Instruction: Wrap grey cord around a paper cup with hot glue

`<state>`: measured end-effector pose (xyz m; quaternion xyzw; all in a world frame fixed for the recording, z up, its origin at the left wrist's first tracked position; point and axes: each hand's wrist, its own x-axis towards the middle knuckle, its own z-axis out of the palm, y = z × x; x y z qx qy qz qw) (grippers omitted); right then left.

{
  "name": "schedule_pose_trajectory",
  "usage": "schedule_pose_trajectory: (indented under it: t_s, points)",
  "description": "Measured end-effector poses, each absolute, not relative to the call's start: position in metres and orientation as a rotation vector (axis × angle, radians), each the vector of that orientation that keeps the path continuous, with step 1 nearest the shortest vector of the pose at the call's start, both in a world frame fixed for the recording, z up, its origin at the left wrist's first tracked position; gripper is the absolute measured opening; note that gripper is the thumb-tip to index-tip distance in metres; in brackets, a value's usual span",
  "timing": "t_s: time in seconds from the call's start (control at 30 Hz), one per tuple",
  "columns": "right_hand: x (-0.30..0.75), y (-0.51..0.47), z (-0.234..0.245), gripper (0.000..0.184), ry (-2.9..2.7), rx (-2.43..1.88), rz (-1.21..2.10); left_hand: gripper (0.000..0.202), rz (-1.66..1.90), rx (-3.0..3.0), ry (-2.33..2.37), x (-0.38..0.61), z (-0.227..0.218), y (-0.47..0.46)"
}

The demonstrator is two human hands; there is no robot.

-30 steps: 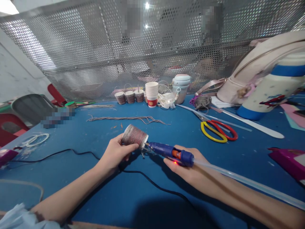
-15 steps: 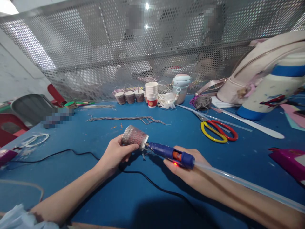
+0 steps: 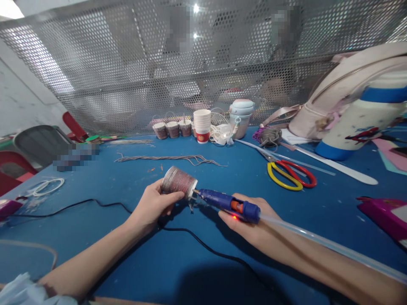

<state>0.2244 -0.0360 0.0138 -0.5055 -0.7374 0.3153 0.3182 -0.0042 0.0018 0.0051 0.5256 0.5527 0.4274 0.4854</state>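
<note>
My left hand [image 3: 159, 201] grips a paper cup [image 3: 178, 183] wound with grey-brown cord, tilted on its side with its white rim to the right. A short loose end of cord hangs below that rim. In my right hand [image 3: 251, 220] is a blue hot glue gun [image 3: 227, 204], its nozzle at the cup's rim; whether the tip touches cannot be made out. A red light glows on the gun's side, and a long clear glue stick [image 3: 318, 237] runs out of its back along my right forearm.
Long cords [image 3: 159, 158] lie beyond the cup. At the back stand several wrapped cups [image 3: 173, 130], a paper cup stack [image 3: 202, 127] and a lidded container [image 3: 241, 118]. Scissors [image 3: 292, 176], a bottle [image 3: 362, 123] and a bag [image 3: 321, 97] are on the right. A black cable [image 3: 203, 245] crosses the blue table.
Almost nothing differs. The cup in my left hand has shifted very slightly to the left, and the glue gun keeps its place at the rim.
</note>
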Motion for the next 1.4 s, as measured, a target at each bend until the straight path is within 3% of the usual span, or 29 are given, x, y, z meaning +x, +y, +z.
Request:
schedule_pose_trajectory:
  t_s: [1.4]
  points:
    - [0.2348,-0.0348,0.0215,0.032,-1.861,-1.381,0.917,0.031,1.066,1.424,1.213,-0.0106,0.0047,0.0056]
